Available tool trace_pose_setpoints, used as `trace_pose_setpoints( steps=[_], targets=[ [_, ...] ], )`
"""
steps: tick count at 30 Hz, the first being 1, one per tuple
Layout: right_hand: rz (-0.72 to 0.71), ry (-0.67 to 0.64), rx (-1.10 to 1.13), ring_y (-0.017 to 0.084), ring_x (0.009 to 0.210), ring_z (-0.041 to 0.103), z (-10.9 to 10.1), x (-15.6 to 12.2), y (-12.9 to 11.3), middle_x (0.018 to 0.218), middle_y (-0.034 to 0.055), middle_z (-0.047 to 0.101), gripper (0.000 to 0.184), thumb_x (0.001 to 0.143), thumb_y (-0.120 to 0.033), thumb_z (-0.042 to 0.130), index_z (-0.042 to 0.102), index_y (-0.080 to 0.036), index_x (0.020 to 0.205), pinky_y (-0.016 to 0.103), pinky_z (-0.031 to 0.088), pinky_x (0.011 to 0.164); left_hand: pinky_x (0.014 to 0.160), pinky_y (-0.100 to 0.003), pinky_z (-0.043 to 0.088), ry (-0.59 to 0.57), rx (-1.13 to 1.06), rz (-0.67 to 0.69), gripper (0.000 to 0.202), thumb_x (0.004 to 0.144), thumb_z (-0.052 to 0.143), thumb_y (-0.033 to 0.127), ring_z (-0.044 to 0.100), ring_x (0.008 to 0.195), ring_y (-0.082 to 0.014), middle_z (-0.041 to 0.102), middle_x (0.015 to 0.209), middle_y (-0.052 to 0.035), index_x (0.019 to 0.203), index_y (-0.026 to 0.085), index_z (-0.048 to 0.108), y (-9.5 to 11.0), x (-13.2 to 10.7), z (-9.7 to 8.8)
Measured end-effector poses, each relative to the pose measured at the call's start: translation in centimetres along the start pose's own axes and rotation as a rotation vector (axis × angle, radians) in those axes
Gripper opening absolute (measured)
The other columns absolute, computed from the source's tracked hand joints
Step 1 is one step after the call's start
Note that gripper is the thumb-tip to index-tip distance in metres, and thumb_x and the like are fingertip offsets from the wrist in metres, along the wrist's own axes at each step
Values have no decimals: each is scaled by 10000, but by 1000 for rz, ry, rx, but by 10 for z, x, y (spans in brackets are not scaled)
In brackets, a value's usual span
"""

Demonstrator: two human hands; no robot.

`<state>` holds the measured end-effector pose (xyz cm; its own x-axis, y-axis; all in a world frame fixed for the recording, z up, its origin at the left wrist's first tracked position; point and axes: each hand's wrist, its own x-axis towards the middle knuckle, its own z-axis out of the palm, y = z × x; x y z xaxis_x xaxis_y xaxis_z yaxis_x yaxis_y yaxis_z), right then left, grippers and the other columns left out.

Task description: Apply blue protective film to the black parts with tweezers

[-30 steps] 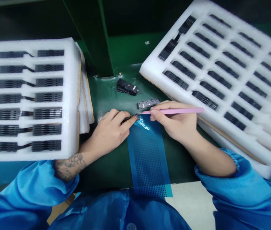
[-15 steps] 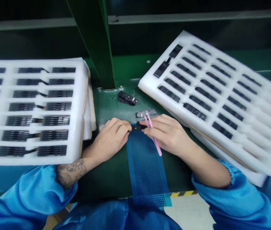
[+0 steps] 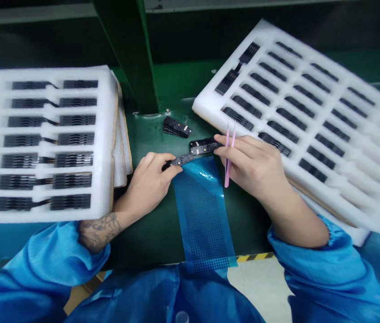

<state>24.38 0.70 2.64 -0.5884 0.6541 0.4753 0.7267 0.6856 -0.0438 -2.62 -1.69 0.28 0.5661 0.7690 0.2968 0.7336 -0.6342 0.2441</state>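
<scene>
Only a narrow strip of green bench [image 3: 144, 141] gives passage, running between the left foam tray [image 3: 109, 130] and the right foam tray [image 3: 206, 101], which tilts up off the bench. The left hand [image 3: 151, 177] and right hand [image 3: 252, 168] fill its middle. At its far end a green upright post [image 3: 126, 54] stands in the way, with a small stack of black parts [image 3: 176, 128] near it. A flat blue mesh sheet [image 3: 203, 224] lies low nearer the body.

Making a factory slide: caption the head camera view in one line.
Left hand pinches a slim black part over blue perforated film, right hand holding pink tweezers, between white foam trays.
</scene>
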Motion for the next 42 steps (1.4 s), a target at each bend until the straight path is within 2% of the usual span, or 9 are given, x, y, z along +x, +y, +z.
trace_pose_setpoints(
  steps=[8,12,15,20,23,26,29,33,42],
  targets=[
    [23,-121,26,262,969,697,3,-3,1,1098,86,781,133,974,-147,559,681,-199,962,406,569,787,897,-456,512,-107,-23,-44,277,988,570,332,560,1019,-259,588,1265,-133,1196,186,680,3,5,-3],
    [66,-84,148,300,1162,658,9,-1,-1,1301,125,705,145,959,-135,566,670,-214,1023,474,566,933,880,-445,496,-116,4,-39,289,983,577,327,557,1023,-260,582,1279,-133,1223,202,678,4,5,-4],
    [25,-108,132,314,1253,621,14,4,-3,1312,125,702,117,966,-153,569,663,-206,1011,487,542,973,845,-429,486,-92,51,-10,265,973,592,336,555,1032,-271,610,1239,-116,1184,214,696,4,4,-7],
    [-35,-155,148,263,1045,708,14,6,-6,1167,98,763,98,975,-155,562,645,-198,947,410,552,840,793,-417,474,-69,96,1,236,964,598,377,555,1017,-275,650,1180,-104,1048,186,709,6,1,-10],
    [-16,-113,202,266,1112,691,17,9,-5,1226,133,739,93,968,-123,553,617,-184,942,397,558,880,775,-421,462,-66,109,2,235,962,596,389,557,1014,-276,656,1181,-96,1041,195,704,6,-1,-9],
    [25,-101,102,280,1143,668,21,17,-6,1241,188,715,157,983,-82,482,596,-171,923,395,551,896,748,-419,445,-57,126,4,227,960,596,388,566,1012,-276,664,1173,-84,1027,197,700,6,-1,-8],
    [61,-216,-52,274,966,673,21,28,-9,977,153,746,217,978,-60,447,598,-181,880,366,520,768,745,-420,445,-49,123,2,212,956,598,370,569,1010,-274,671,1164,-80,1013,192,700,6,0,-7],
    [107,-355,-171,231,693,573,12,39,-12,698,77,619,229,921,-21,451,603,-181,859,333,370,577,753,-424,457,-48,116,7,216,957,592,366,565,1009,-278,671,1154,-84,1010,190,706,7,0,-6],
    [122,-392,-140,206,605,543,7,39,-8,734,72,648,213,929,-49,432,613,-161,936,339,276,546,748,-419,475,-32,100,19,212,951,597,358,559,989,-277,666,1136,-96,993,189,717,6,0,-6]
  ],
)
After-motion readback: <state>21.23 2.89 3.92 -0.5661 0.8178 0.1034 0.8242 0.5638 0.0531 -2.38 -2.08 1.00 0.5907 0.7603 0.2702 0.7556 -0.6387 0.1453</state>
